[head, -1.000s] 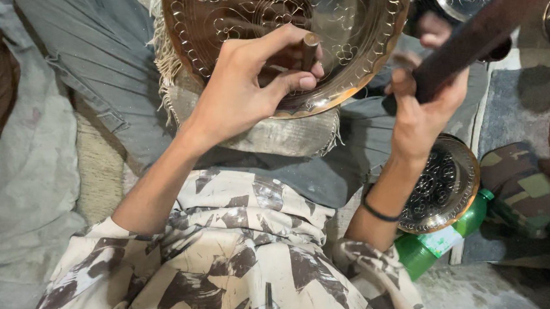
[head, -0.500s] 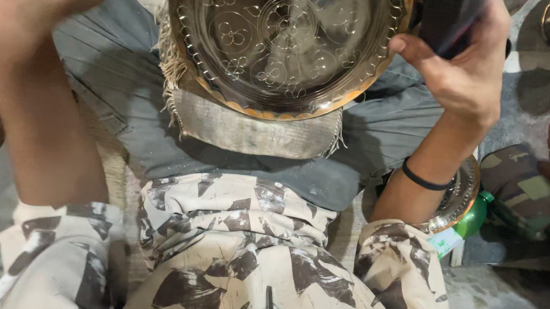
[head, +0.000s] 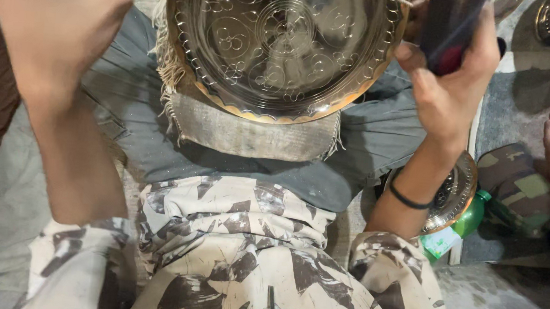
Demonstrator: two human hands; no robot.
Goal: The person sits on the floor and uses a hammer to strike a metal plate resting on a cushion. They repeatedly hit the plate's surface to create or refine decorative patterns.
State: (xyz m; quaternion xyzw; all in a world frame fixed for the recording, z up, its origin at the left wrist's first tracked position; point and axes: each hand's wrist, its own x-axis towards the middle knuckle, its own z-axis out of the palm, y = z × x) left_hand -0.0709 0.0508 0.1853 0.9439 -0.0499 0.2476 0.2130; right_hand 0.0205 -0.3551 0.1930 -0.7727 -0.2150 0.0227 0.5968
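Grey cloth (head: 380, 150) covers the person's lap across the middle of the frame, with patterned beige and brown clothing (head: 240, 263) below it. On a frayed pad (head: 250, 133) at upper centre rests a round engraved metal plate (head: 283, 44), tilted toward the camera, its scrolled pattern facing up. At upper right, the right hand (head: 453, 90) has its grip clenched around a dark tool handle (head: 452, 24) just beside the plate's rim. The left hand is raised out of the top left of the frame; only its forearm (head: 64, 85) shows, so its grip cannot be told. A smaller metal dish (head: 455, 191) and a green bottle (head: 469, 219) lie at right.
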